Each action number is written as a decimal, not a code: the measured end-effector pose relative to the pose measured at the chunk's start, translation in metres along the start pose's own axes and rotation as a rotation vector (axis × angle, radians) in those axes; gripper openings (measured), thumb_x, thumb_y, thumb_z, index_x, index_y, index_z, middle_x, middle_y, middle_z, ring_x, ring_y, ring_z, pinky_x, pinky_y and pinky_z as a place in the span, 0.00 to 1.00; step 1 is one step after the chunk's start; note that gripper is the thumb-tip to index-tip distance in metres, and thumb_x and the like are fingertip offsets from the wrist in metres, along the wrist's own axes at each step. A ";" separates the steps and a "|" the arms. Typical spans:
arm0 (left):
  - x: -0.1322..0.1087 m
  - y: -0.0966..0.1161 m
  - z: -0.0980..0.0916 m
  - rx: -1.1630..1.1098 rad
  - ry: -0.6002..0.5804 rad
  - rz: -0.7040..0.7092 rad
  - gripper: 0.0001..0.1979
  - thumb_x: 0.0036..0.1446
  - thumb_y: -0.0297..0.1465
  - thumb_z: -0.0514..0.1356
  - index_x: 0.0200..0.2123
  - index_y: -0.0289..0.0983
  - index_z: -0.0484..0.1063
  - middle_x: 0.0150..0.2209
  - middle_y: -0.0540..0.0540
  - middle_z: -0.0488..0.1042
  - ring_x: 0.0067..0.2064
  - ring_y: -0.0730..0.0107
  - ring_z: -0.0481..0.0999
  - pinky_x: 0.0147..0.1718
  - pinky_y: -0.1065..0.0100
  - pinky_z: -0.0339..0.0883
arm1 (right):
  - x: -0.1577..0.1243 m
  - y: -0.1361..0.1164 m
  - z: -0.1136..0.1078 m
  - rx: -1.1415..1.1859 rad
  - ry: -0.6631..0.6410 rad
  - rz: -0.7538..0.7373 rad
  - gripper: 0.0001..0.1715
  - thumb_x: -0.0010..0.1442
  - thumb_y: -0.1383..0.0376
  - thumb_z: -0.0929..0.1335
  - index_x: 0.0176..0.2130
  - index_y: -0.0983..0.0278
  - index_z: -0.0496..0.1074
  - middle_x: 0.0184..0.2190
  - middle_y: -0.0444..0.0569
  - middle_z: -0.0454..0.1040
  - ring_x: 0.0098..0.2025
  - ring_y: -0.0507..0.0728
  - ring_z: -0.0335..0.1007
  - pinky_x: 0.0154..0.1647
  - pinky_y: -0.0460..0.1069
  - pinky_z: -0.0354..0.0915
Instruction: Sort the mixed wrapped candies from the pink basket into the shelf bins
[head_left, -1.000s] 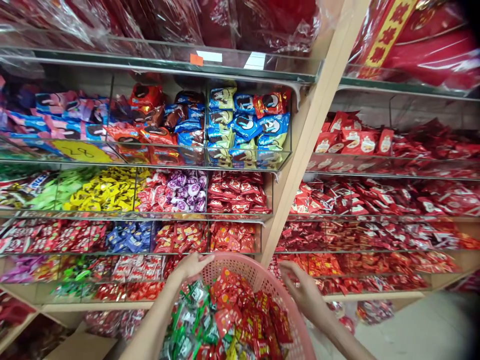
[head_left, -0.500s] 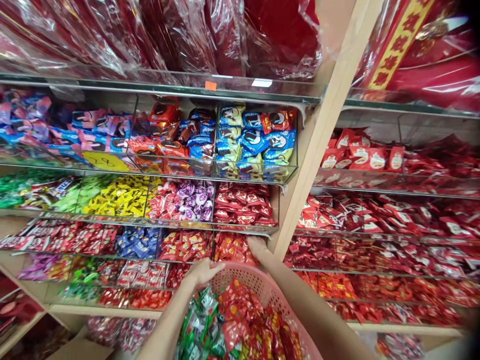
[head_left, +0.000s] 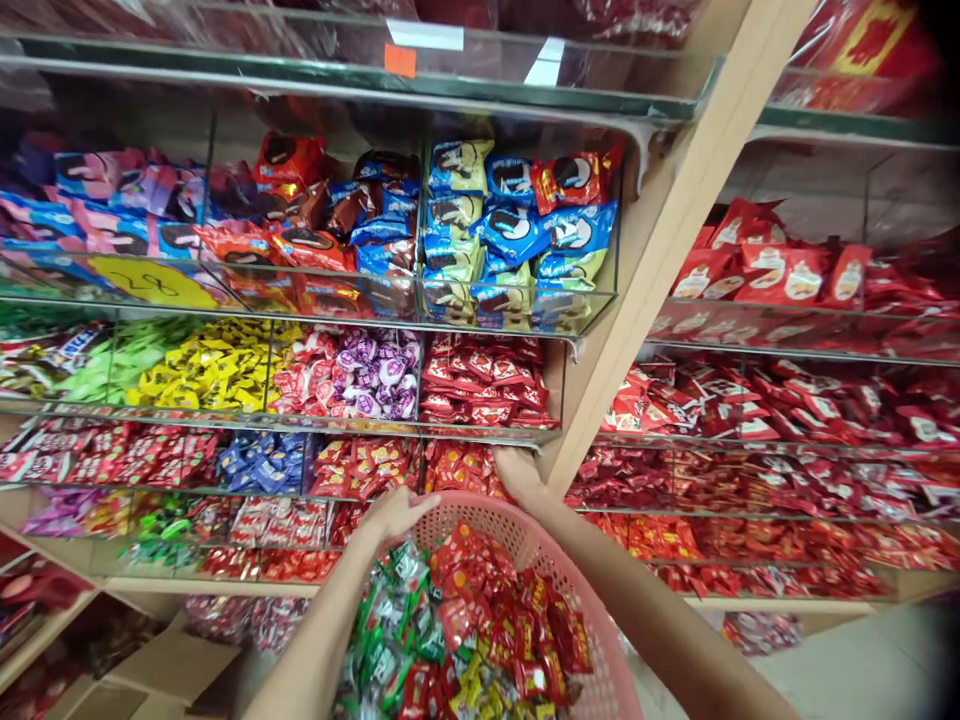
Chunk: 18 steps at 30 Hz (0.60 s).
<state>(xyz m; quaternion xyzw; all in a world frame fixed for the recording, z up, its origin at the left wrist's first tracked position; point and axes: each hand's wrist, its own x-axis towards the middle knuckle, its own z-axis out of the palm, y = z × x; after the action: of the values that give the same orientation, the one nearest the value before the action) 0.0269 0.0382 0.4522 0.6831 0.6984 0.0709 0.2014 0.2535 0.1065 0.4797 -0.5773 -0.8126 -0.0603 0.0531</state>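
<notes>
Holding pink basket [head_left: 541, 562] rim with left hand [head_left: 397, 514], open right hand [head_left: 517, 474] touching red sweets [head_left: 459, 470], hands apart

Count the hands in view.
2: the left hand at the rim of the pink plastic basket, the right hand at the red packets on the shelf. No others show.

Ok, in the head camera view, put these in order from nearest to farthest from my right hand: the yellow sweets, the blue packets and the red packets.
1. Red packets: directly left of the right hand, on the same shelf.
2. Blue packets: farther left along that shelf.
3. Yellow-wrapped sweets: farther left still, one shelf up.
</notes>
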 end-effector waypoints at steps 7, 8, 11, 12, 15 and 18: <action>0.003 -0.003 0.005 -0.067 -0.020 -0.005 0.36 0.44 0.65 0.41 0.18 0.39 0.67 0.17 0.49 0.68 0.23 0.68 0.68 0.23 0.71 0.51 | -0.097 -0.018 0.006 0.246 0.143 -0.154 0.29 0.59 0.66 0.60 0.60 0.64 0.56 0.48 0.56 0.70 0.48 0.62 0.62 0.47 0.56 0.60; 0.003 -0.003 0.005 -0.064 -0.014 -0.007 0.36 0.44 0.65 0.41 0.18 0.38 0.67 0.18 0.49 0.68 0.23 0.67 0.68 0.23 0.71 0.51 | -0.107 -0.021 0.012 0.285 0.120 -0.178 0.29 0.59 0.66 0.61 0.60 0.62 0.57 0.49 0.55 0.69 0.50 0.63 0.61 0.49 0.57 0.59; 0.001 -0.001 0.004 -0.044 0.002 -0.012 0.37 0.44 0.65 0.41 0.19 0.38 0.69 0.19 0.48 0.70 0.25 0.66 0.70 0.23 0.71 0.52 | -0.122 -0.026 0.029 0.352 0.003 -0.208 0.30 0.58 0.66 0.61 0.60 0.62 0.57 0.56 0.54 0.65 0.57 0.63 0.57 0.56 0.59 0.55; 0.001 -0.001 0.003 -0.041 -0.001 -0.011 0.37 0.44 0.65 0.40 0.19 0.38 0.69 0.19 0.48 0.70 0.25 0.65 0.70 0.23 0.71 0.52 | -0.123 -0.027 0.032 0.362 -0.038 -0.209 0.31 0.58 0.66 0.61 0.61 0.63 0.56 0.57 0.54 0.63 0.58 0.63 0.56 0.57 0.59 0.54; 0.000 0.000 0.001 -0.053 -0.014 -0.009 0.37 0.44 0.65 0.40 0.20 0.38 0.69 0.18 0.47 0.70 0.25 0.64 0.71 0.24 0.70 0.53 | -0.118 -0.027 0.031 0.376 -0.102 -0.209 0.34 0.57 0.68 0.61 0.62 0.65 0.52 0.59 0.55 0.60 0.59 0.62 0.55 0.58 0.58 0.54; 0.000 0.001 0.001 -0.069 -0.017 -0.015 0.37 0.44 0.65 0.41 0.20 0.38 0.69 0.18 0.48 0.70 0.25 0.65 0.71 0.24 0.70 0.53 | -0.112 -0.027 0.023 0.379 -0.090 -0.208 0.35 0.57 0.68 0.61 0.62 0.68 0.51 0.58 0.56 0.62 0.59 0.62 0.57 0.57 0.56 0.55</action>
<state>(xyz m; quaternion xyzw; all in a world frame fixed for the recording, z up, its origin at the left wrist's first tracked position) 0.0276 0.0379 0.4519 0.6711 0.6988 0.0878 0.2314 0.2646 -0.0028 0.4388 -0.4720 -0.8662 0.1143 0.1180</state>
